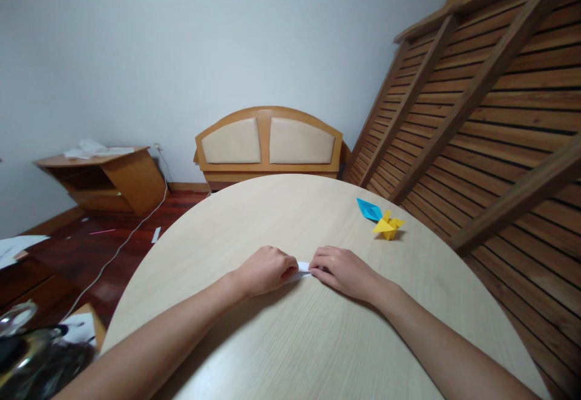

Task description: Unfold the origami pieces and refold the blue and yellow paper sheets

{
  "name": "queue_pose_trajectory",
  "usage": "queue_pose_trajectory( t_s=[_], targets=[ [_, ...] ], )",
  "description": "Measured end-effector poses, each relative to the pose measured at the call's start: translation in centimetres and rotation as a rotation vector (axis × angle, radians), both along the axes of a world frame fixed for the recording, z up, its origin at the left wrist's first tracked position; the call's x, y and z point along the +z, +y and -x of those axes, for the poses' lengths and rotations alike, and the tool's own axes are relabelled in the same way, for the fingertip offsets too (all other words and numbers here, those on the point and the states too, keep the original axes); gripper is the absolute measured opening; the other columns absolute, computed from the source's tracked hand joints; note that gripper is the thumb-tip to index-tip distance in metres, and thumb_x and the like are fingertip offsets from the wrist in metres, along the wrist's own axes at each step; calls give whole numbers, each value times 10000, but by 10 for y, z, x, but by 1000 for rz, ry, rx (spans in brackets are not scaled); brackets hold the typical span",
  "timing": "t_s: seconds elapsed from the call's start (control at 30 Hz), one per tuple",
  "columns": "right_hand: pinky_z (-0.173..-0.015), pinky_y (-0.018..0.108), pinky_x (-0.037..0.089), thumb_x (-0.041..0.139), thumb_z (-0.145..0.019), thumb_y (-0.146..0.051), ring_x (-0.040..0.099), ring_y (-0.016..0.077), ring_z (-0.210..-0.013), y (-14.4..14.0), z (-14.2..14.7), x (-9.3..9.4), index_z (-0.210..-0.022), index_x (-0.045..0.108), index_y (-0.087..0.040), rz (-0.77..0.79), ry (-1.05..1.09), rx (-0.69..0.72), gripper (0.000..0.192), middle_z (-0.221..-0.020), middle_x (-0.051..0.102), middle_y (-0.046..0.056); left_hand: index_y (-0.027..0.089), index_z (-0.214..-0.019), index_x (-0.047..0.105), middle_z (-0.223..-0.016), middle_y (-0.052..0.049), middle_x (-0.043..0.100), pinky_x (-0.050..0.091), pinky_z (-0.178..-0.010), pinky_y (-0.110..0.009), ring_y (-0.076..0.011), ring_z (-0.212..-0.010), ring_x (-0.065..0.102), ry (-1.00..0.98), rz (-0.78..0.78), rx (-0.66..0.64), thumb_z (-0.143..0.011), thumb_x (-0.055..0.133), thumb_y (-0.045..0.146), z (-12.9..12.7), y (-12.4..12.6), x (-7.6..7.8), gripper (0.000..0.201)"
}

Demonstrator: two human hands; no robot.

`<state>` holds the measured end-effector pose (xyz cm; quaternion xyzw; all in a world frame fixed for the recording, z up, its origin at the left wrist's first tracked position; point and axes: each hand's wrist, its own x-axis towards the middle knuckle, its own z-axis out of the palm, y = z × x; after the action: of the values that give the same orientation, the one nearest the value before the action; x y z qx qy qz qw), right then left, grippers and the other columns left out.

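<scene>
Left hand (267, 271): pinches the paper's left end.
Right hand (344, 271): pinches its right end.
White paper (304, 268): mid-table (272, 339), seemingly part-folded.
Yellow paper figure (387, 227): toward far-right edge, apparently finished.
Blue folded paper (369, 209): just beyond.

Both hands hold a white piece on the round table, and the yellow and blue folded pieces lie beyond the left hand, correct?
Not quite: the head view shows the yellow piece and blue piece beyond the right hand. That hand and the left hand do hold the white piece on the round table.
</scene>
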<state>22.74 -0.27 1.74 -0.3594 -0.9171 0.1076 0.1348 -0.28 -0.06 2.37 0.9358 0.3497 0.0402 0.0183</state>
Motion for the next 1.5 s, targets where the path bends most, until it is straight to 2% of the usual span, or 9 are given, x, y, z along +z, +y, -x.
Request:
queue_pose_trajectory(
  t_s=[0.13, 0.33, 0.87, 1.27, 1.5],
  targets=[
    [-783, 279, 448, 489, -986, -262, 621, 177, -873, 1, 1, -1, -947, 711, -184, 12, 6, -12, 239, -927, 693, 57, 186, -930, 705, -766, -49, 735, 433, -596, -231, -178, -651, 682, -33, 26, 33, -899, 522, 157, 3, 2, 0, 188],
    [-781, 290, 449, 451, -1005, -276, 618, 183, -863, 2, 4, -4, -927, 690, -175, 11, 7, -47, 272, -917, 684, 65, 188, -920, 706, -773, -55, 739, 448, -609, -245, -191, -670, 696, -47, 23, 66, -924, 515, 176, 5, 6, -1, 192],
    [-832, 295, 458, 467, -974, -198, 633, 190, -912, 6, 4, -8, -971, 706, -186, 67, 86, -49, 240, -969, 711, 63, 174, -888, 700, -792, -42, 708, 445, -610, -227, -144, -662, 656, 8, -52, 4, -990, 430, 221, 11, 11, -1, 293],
    [-845, 289, 469, 492, -962, -174, 628, 180, -917, 7, 1, -8, -1078, 736, -220, 72, 75, -23, 274, -980, 688, 64, 193, -945, 665, -879, -35, 674, 422, -584, -236, -148, -685, 638, 114, -108, -39, -1001, 440, 245, 18, 14, -4, 238],
    [-843, 281, 465, 483, -971, -183, 623, 178, -919, 7, 0, -8, -1100, 737, -229, 90, 74, -25, 288, -985, 682, 65, 220, -997, 680, -881, -23, 680, 412, -581, -228, -138, -701, 643, 96, -89, -77, -992, 449, 249, 30, 22, -1, 232]
  ],
)
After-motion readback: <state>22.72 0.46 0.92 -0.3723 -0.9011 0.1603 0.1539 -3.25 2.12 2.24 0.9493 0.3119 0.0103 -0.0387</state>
